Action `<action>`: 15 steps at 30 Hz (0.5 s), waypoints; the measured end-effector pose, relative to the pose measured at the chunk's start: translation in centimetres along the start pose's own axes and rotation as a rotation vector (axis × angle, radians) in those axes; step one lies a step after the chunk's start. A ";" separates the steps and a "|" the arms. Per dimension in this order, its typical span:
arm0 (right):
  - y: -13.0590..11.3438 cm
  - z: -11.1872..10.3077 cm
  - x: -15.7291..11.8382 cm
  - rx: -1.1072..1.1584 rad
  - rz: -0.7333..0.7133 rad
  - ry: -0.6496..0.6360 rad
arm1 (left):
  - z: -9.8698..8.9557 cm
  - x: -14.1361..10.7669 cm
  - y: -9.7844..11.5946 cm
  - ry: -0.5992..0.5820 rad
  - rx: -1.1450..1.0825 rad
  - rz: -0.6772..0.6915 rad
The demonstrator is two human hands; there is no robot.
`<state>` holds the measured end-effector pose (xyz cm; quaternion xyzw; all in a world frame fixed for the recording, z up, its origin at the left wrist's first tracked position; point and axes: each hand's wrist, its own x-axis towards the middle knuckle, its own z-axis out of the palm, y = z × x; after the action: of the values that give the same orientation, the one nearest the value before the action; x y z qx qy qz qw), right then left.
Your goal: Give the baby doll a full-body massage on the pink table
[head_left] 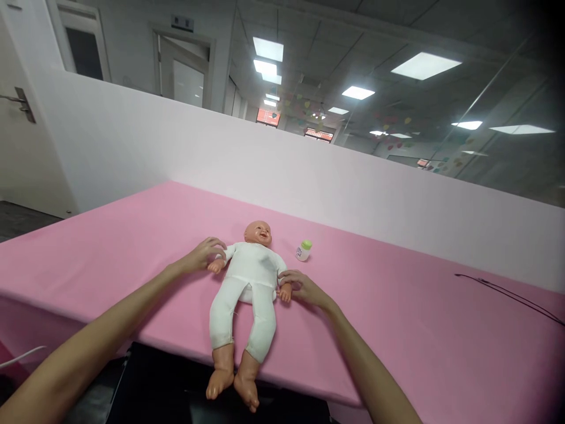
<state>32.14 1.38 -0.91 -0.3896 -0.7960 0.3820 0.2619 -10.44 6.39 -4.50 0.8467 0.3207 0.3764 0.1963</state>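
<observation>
A baby doll [252, 265] with a white cloth body and hard plastic head, hands and feet lies face up on the pink-covered table [388, 318]. Its feet stick out past the front edge. My left hand [205, 253] curls its fingers over the doll's sleeved arm on the left, just above the plastic hand. On the other side, my right hand [304, 287] grips the opposite arm near the wrist, its thumb partly hidden. A small white jar [303, 251] with a green lid stands to the right of the doll's head.
Behind the table runs a low white wall [282, 171] with glass above it. A thin black cable [507, 294] lies at the far right of the tabletop. Something black [163, 388] sits below the front edge, and a door [26, 129] is at the left.
</observation>
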 end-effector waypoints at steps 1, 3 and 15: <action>-0.2 0.4 -0.1 -0.013 -0.009 0.007 | 0.4 -0.4 0.1 0.007 0.036 0.014; 0.0 0.8 0.2 0.038 0.008 0.068 | 1.3 -0.7 0.2 0.070 -0.014 -0.031; 7.6 -0.6 1.0 0.330 0.405 1.055 | 0.7 -1.8 -1.7 0.609 0.151 -0.785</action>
<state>35.23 5.48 -6.59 -0.6253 -0.3979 0.2979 0.6016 -11.46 6.27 -6.85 0.5257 0.6841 0.4801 0.1590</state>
